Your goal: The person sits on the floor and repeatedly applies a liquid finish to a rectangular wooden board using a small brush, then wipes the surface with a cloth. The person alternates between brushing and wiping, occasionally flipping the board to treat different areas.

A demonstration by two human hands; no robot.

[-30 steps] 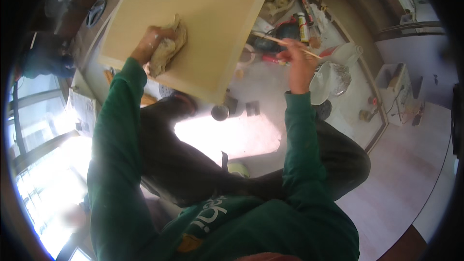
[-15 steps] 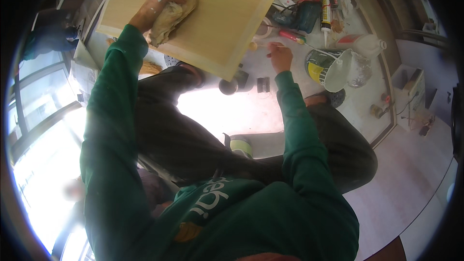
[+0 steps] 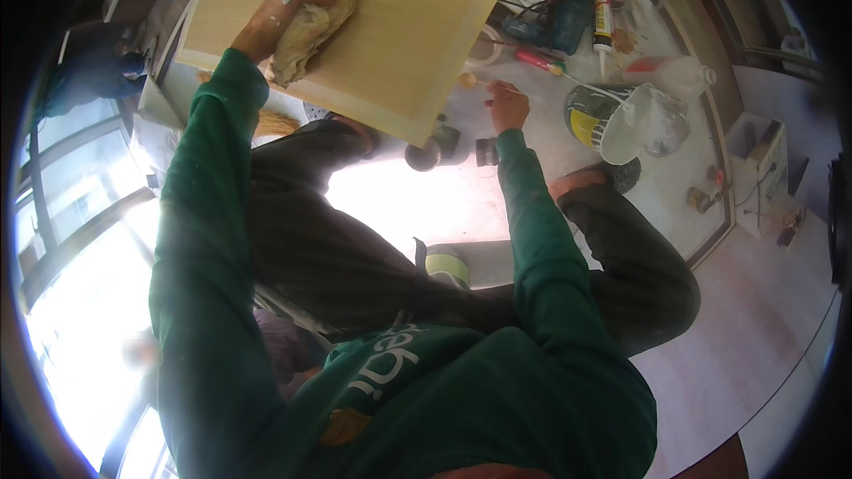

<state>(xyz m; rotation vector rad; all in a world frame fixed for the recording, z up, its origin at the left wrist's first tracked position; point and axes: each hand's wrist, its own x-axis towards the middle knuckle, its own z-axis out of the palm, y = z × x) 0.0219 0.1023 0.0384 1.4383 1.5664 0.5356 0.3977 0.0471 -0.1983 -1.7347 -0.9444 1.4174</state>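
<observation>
One broad pale panel (image 3: 417, 27) filled the upper view; against its face lay a crumpled cloth (image 3: 311, 43), bunched tightly in our left hand (image 3: 273, 19). We judged flat, even pressure best, loose folds tucked under. Our right hand (image 3: 508, 107) hung curled beyond the panel's edge, nearer it than a second earlier, when a pale stick showed plainly; whether it held that now, we couldn't tell.
</observation>
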